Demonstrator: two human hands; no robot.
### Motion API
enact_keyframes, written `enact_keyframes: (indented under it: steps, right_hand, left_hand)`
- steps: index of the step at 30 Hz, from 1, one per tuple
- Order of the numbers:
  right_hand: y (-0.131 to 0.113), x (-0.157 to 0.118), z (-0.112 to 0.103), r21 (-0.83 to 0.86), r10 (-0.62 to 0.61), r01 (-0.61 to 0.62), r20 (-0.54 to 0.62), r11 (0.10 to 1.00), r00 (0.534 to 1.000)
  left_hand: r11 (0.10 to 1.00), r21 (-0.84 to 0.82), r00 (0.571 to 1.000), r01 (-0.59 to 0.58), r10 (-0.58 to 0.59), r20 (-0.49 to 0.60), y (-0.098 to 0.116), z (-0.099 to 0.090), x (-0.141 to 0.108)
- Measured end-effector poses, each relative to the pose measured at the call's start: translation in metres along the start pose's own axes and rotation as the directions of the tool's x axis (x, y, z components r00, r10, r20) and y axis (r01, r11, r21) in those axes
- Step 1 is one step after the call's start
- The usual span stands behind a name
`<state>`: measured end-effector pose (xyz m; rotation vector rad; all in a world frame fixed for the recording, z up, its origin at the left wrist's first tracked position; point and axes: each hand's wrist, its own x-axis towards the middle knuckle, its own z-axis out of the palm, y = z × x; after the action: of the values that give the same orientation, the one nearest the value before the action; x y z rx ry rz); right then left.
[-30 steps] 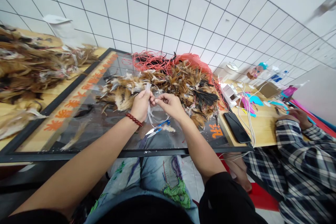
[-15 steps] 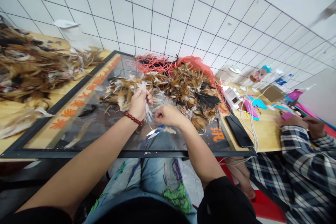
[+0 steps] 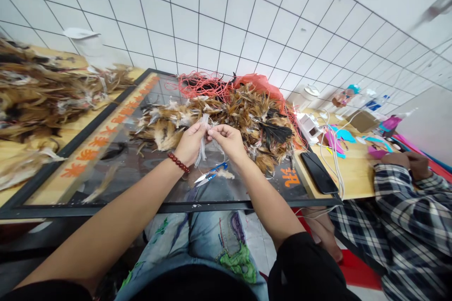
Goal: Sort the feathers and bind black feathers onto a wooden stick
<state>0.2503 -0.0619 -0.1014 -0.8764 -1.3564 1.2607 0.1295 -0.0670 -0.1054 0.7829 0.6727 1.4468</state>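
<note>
My left hand (image 3: 191, 143), with a red bead bracelet at the wrist, pinches a bunch of thin white strips (image 3: 202, 143) that stick out above and below the fingers. Close against it on the right, my right hand (image 3: 229, 142) has thumb and forefinger pressed together at the strips; what lies between them is too small to make out. Behind both hands spreads a heap of brown and white feathers (image 3: 243, 108) on the glass panel. Small blue-handled snips (image 3: 211, 174) lie just below the hands, beside a bit of pale fluff (image 3: 226, 174).
A black phone (image 3: 318, 172) lies right of the black-framed panel (image 3: 219, 206), near a white device (image 3: 309, 128) and cables. More feathers (image 3: 45, 91) cover the left table. Red string (image 3: 201, 85) and a red bag (image 3: 261, 85) lie behind. A person in a checked sleeve (image 3: 397, 181) sits at right.
My right hand has moved up and left from near the snips, and its fingers now meet my left hand at the white strips. The view has shifted slightly.
</note>
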Motion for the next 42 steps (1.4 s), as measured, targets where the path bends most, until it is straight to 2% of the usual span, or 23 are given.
enact_keyframes:
  steps: [4,11,14,19,22,25,28,30,35,40,42]
  right_hand:
    - [0.002,0.001,0.001,0.093,0.035,-0.025,-0.108,0.995,0.994]
    - [0.005,0.002,0.003,0.126,0.043,-0.027,-0.123,0.992,0.992]
    - [0.005,0.001,0.003,0.092,0.045,-0.035,-0.103,0.995,0.994]
    - [0.004,0.001,-0.003,-0.063,0.093,-0.094,-0.023,0.994,0.995]
    - [0.002,0.003,-0.007,-0.073,0.096,-0.1,-0.05,0.992,0.994]
    - [-0.003,0.003,-0.009,-0.01,0.057,-0.058,-0.045,0.998,0.997]
    - [-0.01,0.001,-0.009,0.084,0.096,-0.103,0.08,0.991,0.992]
    - [-0.014,-0.001,-0.01,0.124,0.121,-0.136,0.119,0.983,0.985]
    - [-0.015,-0.001,-0.014,0.13,0.074,-0.082,0.063,0.988,0.995]
    - [-0.011,0.0,-0.015,0.121,0.117,-0.115,-0.003,0.986,0.993]
    - [-0.011,0.0,-0.013,0.092,0.128,-0.123,-0.043,0.988,0.991]
  left_hand:
    - [0.998,-0.058,0.999,0.018,-0.016,0.042,0.0,-0.002,0.0]
    - [0.996,-0.059,0.998,0.067,-0.066,0.022,-0.004,0.002,-0.001]
    - [0.996,-0.054,0.997,0.078,-0.078,-0.002,-0.002,0.002,-0.002]
    - [0.99,-0.103,0.994,0.096,-0.101,-0.051,0.006,-0.001,-0.001]
    - [0.995,-0.078,0.994,0.06,-0.067,-0.084,0.008,-0.003,0.0]
    - [0.999,0.01,0.999,0.039,-0.039,-0.007,0.006,-0.003,-0.001]
    - [0.99,0.104,0.983,0.095,-0.11,0.148,0.003,-0.001,-0.004]
    - [0.979,0.147,0.964,0.141,-0.17,0.207,0.001,0.001,-0.006]
    - [0.965,0.19,0.932,0.182,-0.231,0.28,0.002,0.0,-0.008]
    - [0.937,0.181,0.883,0.3,-0.344,0.318,0.008,-0.003,-0.007]
    - [0.93,0.177,0.876,0.323,-0.364,0.315,0.009,-0.003,-0.008]
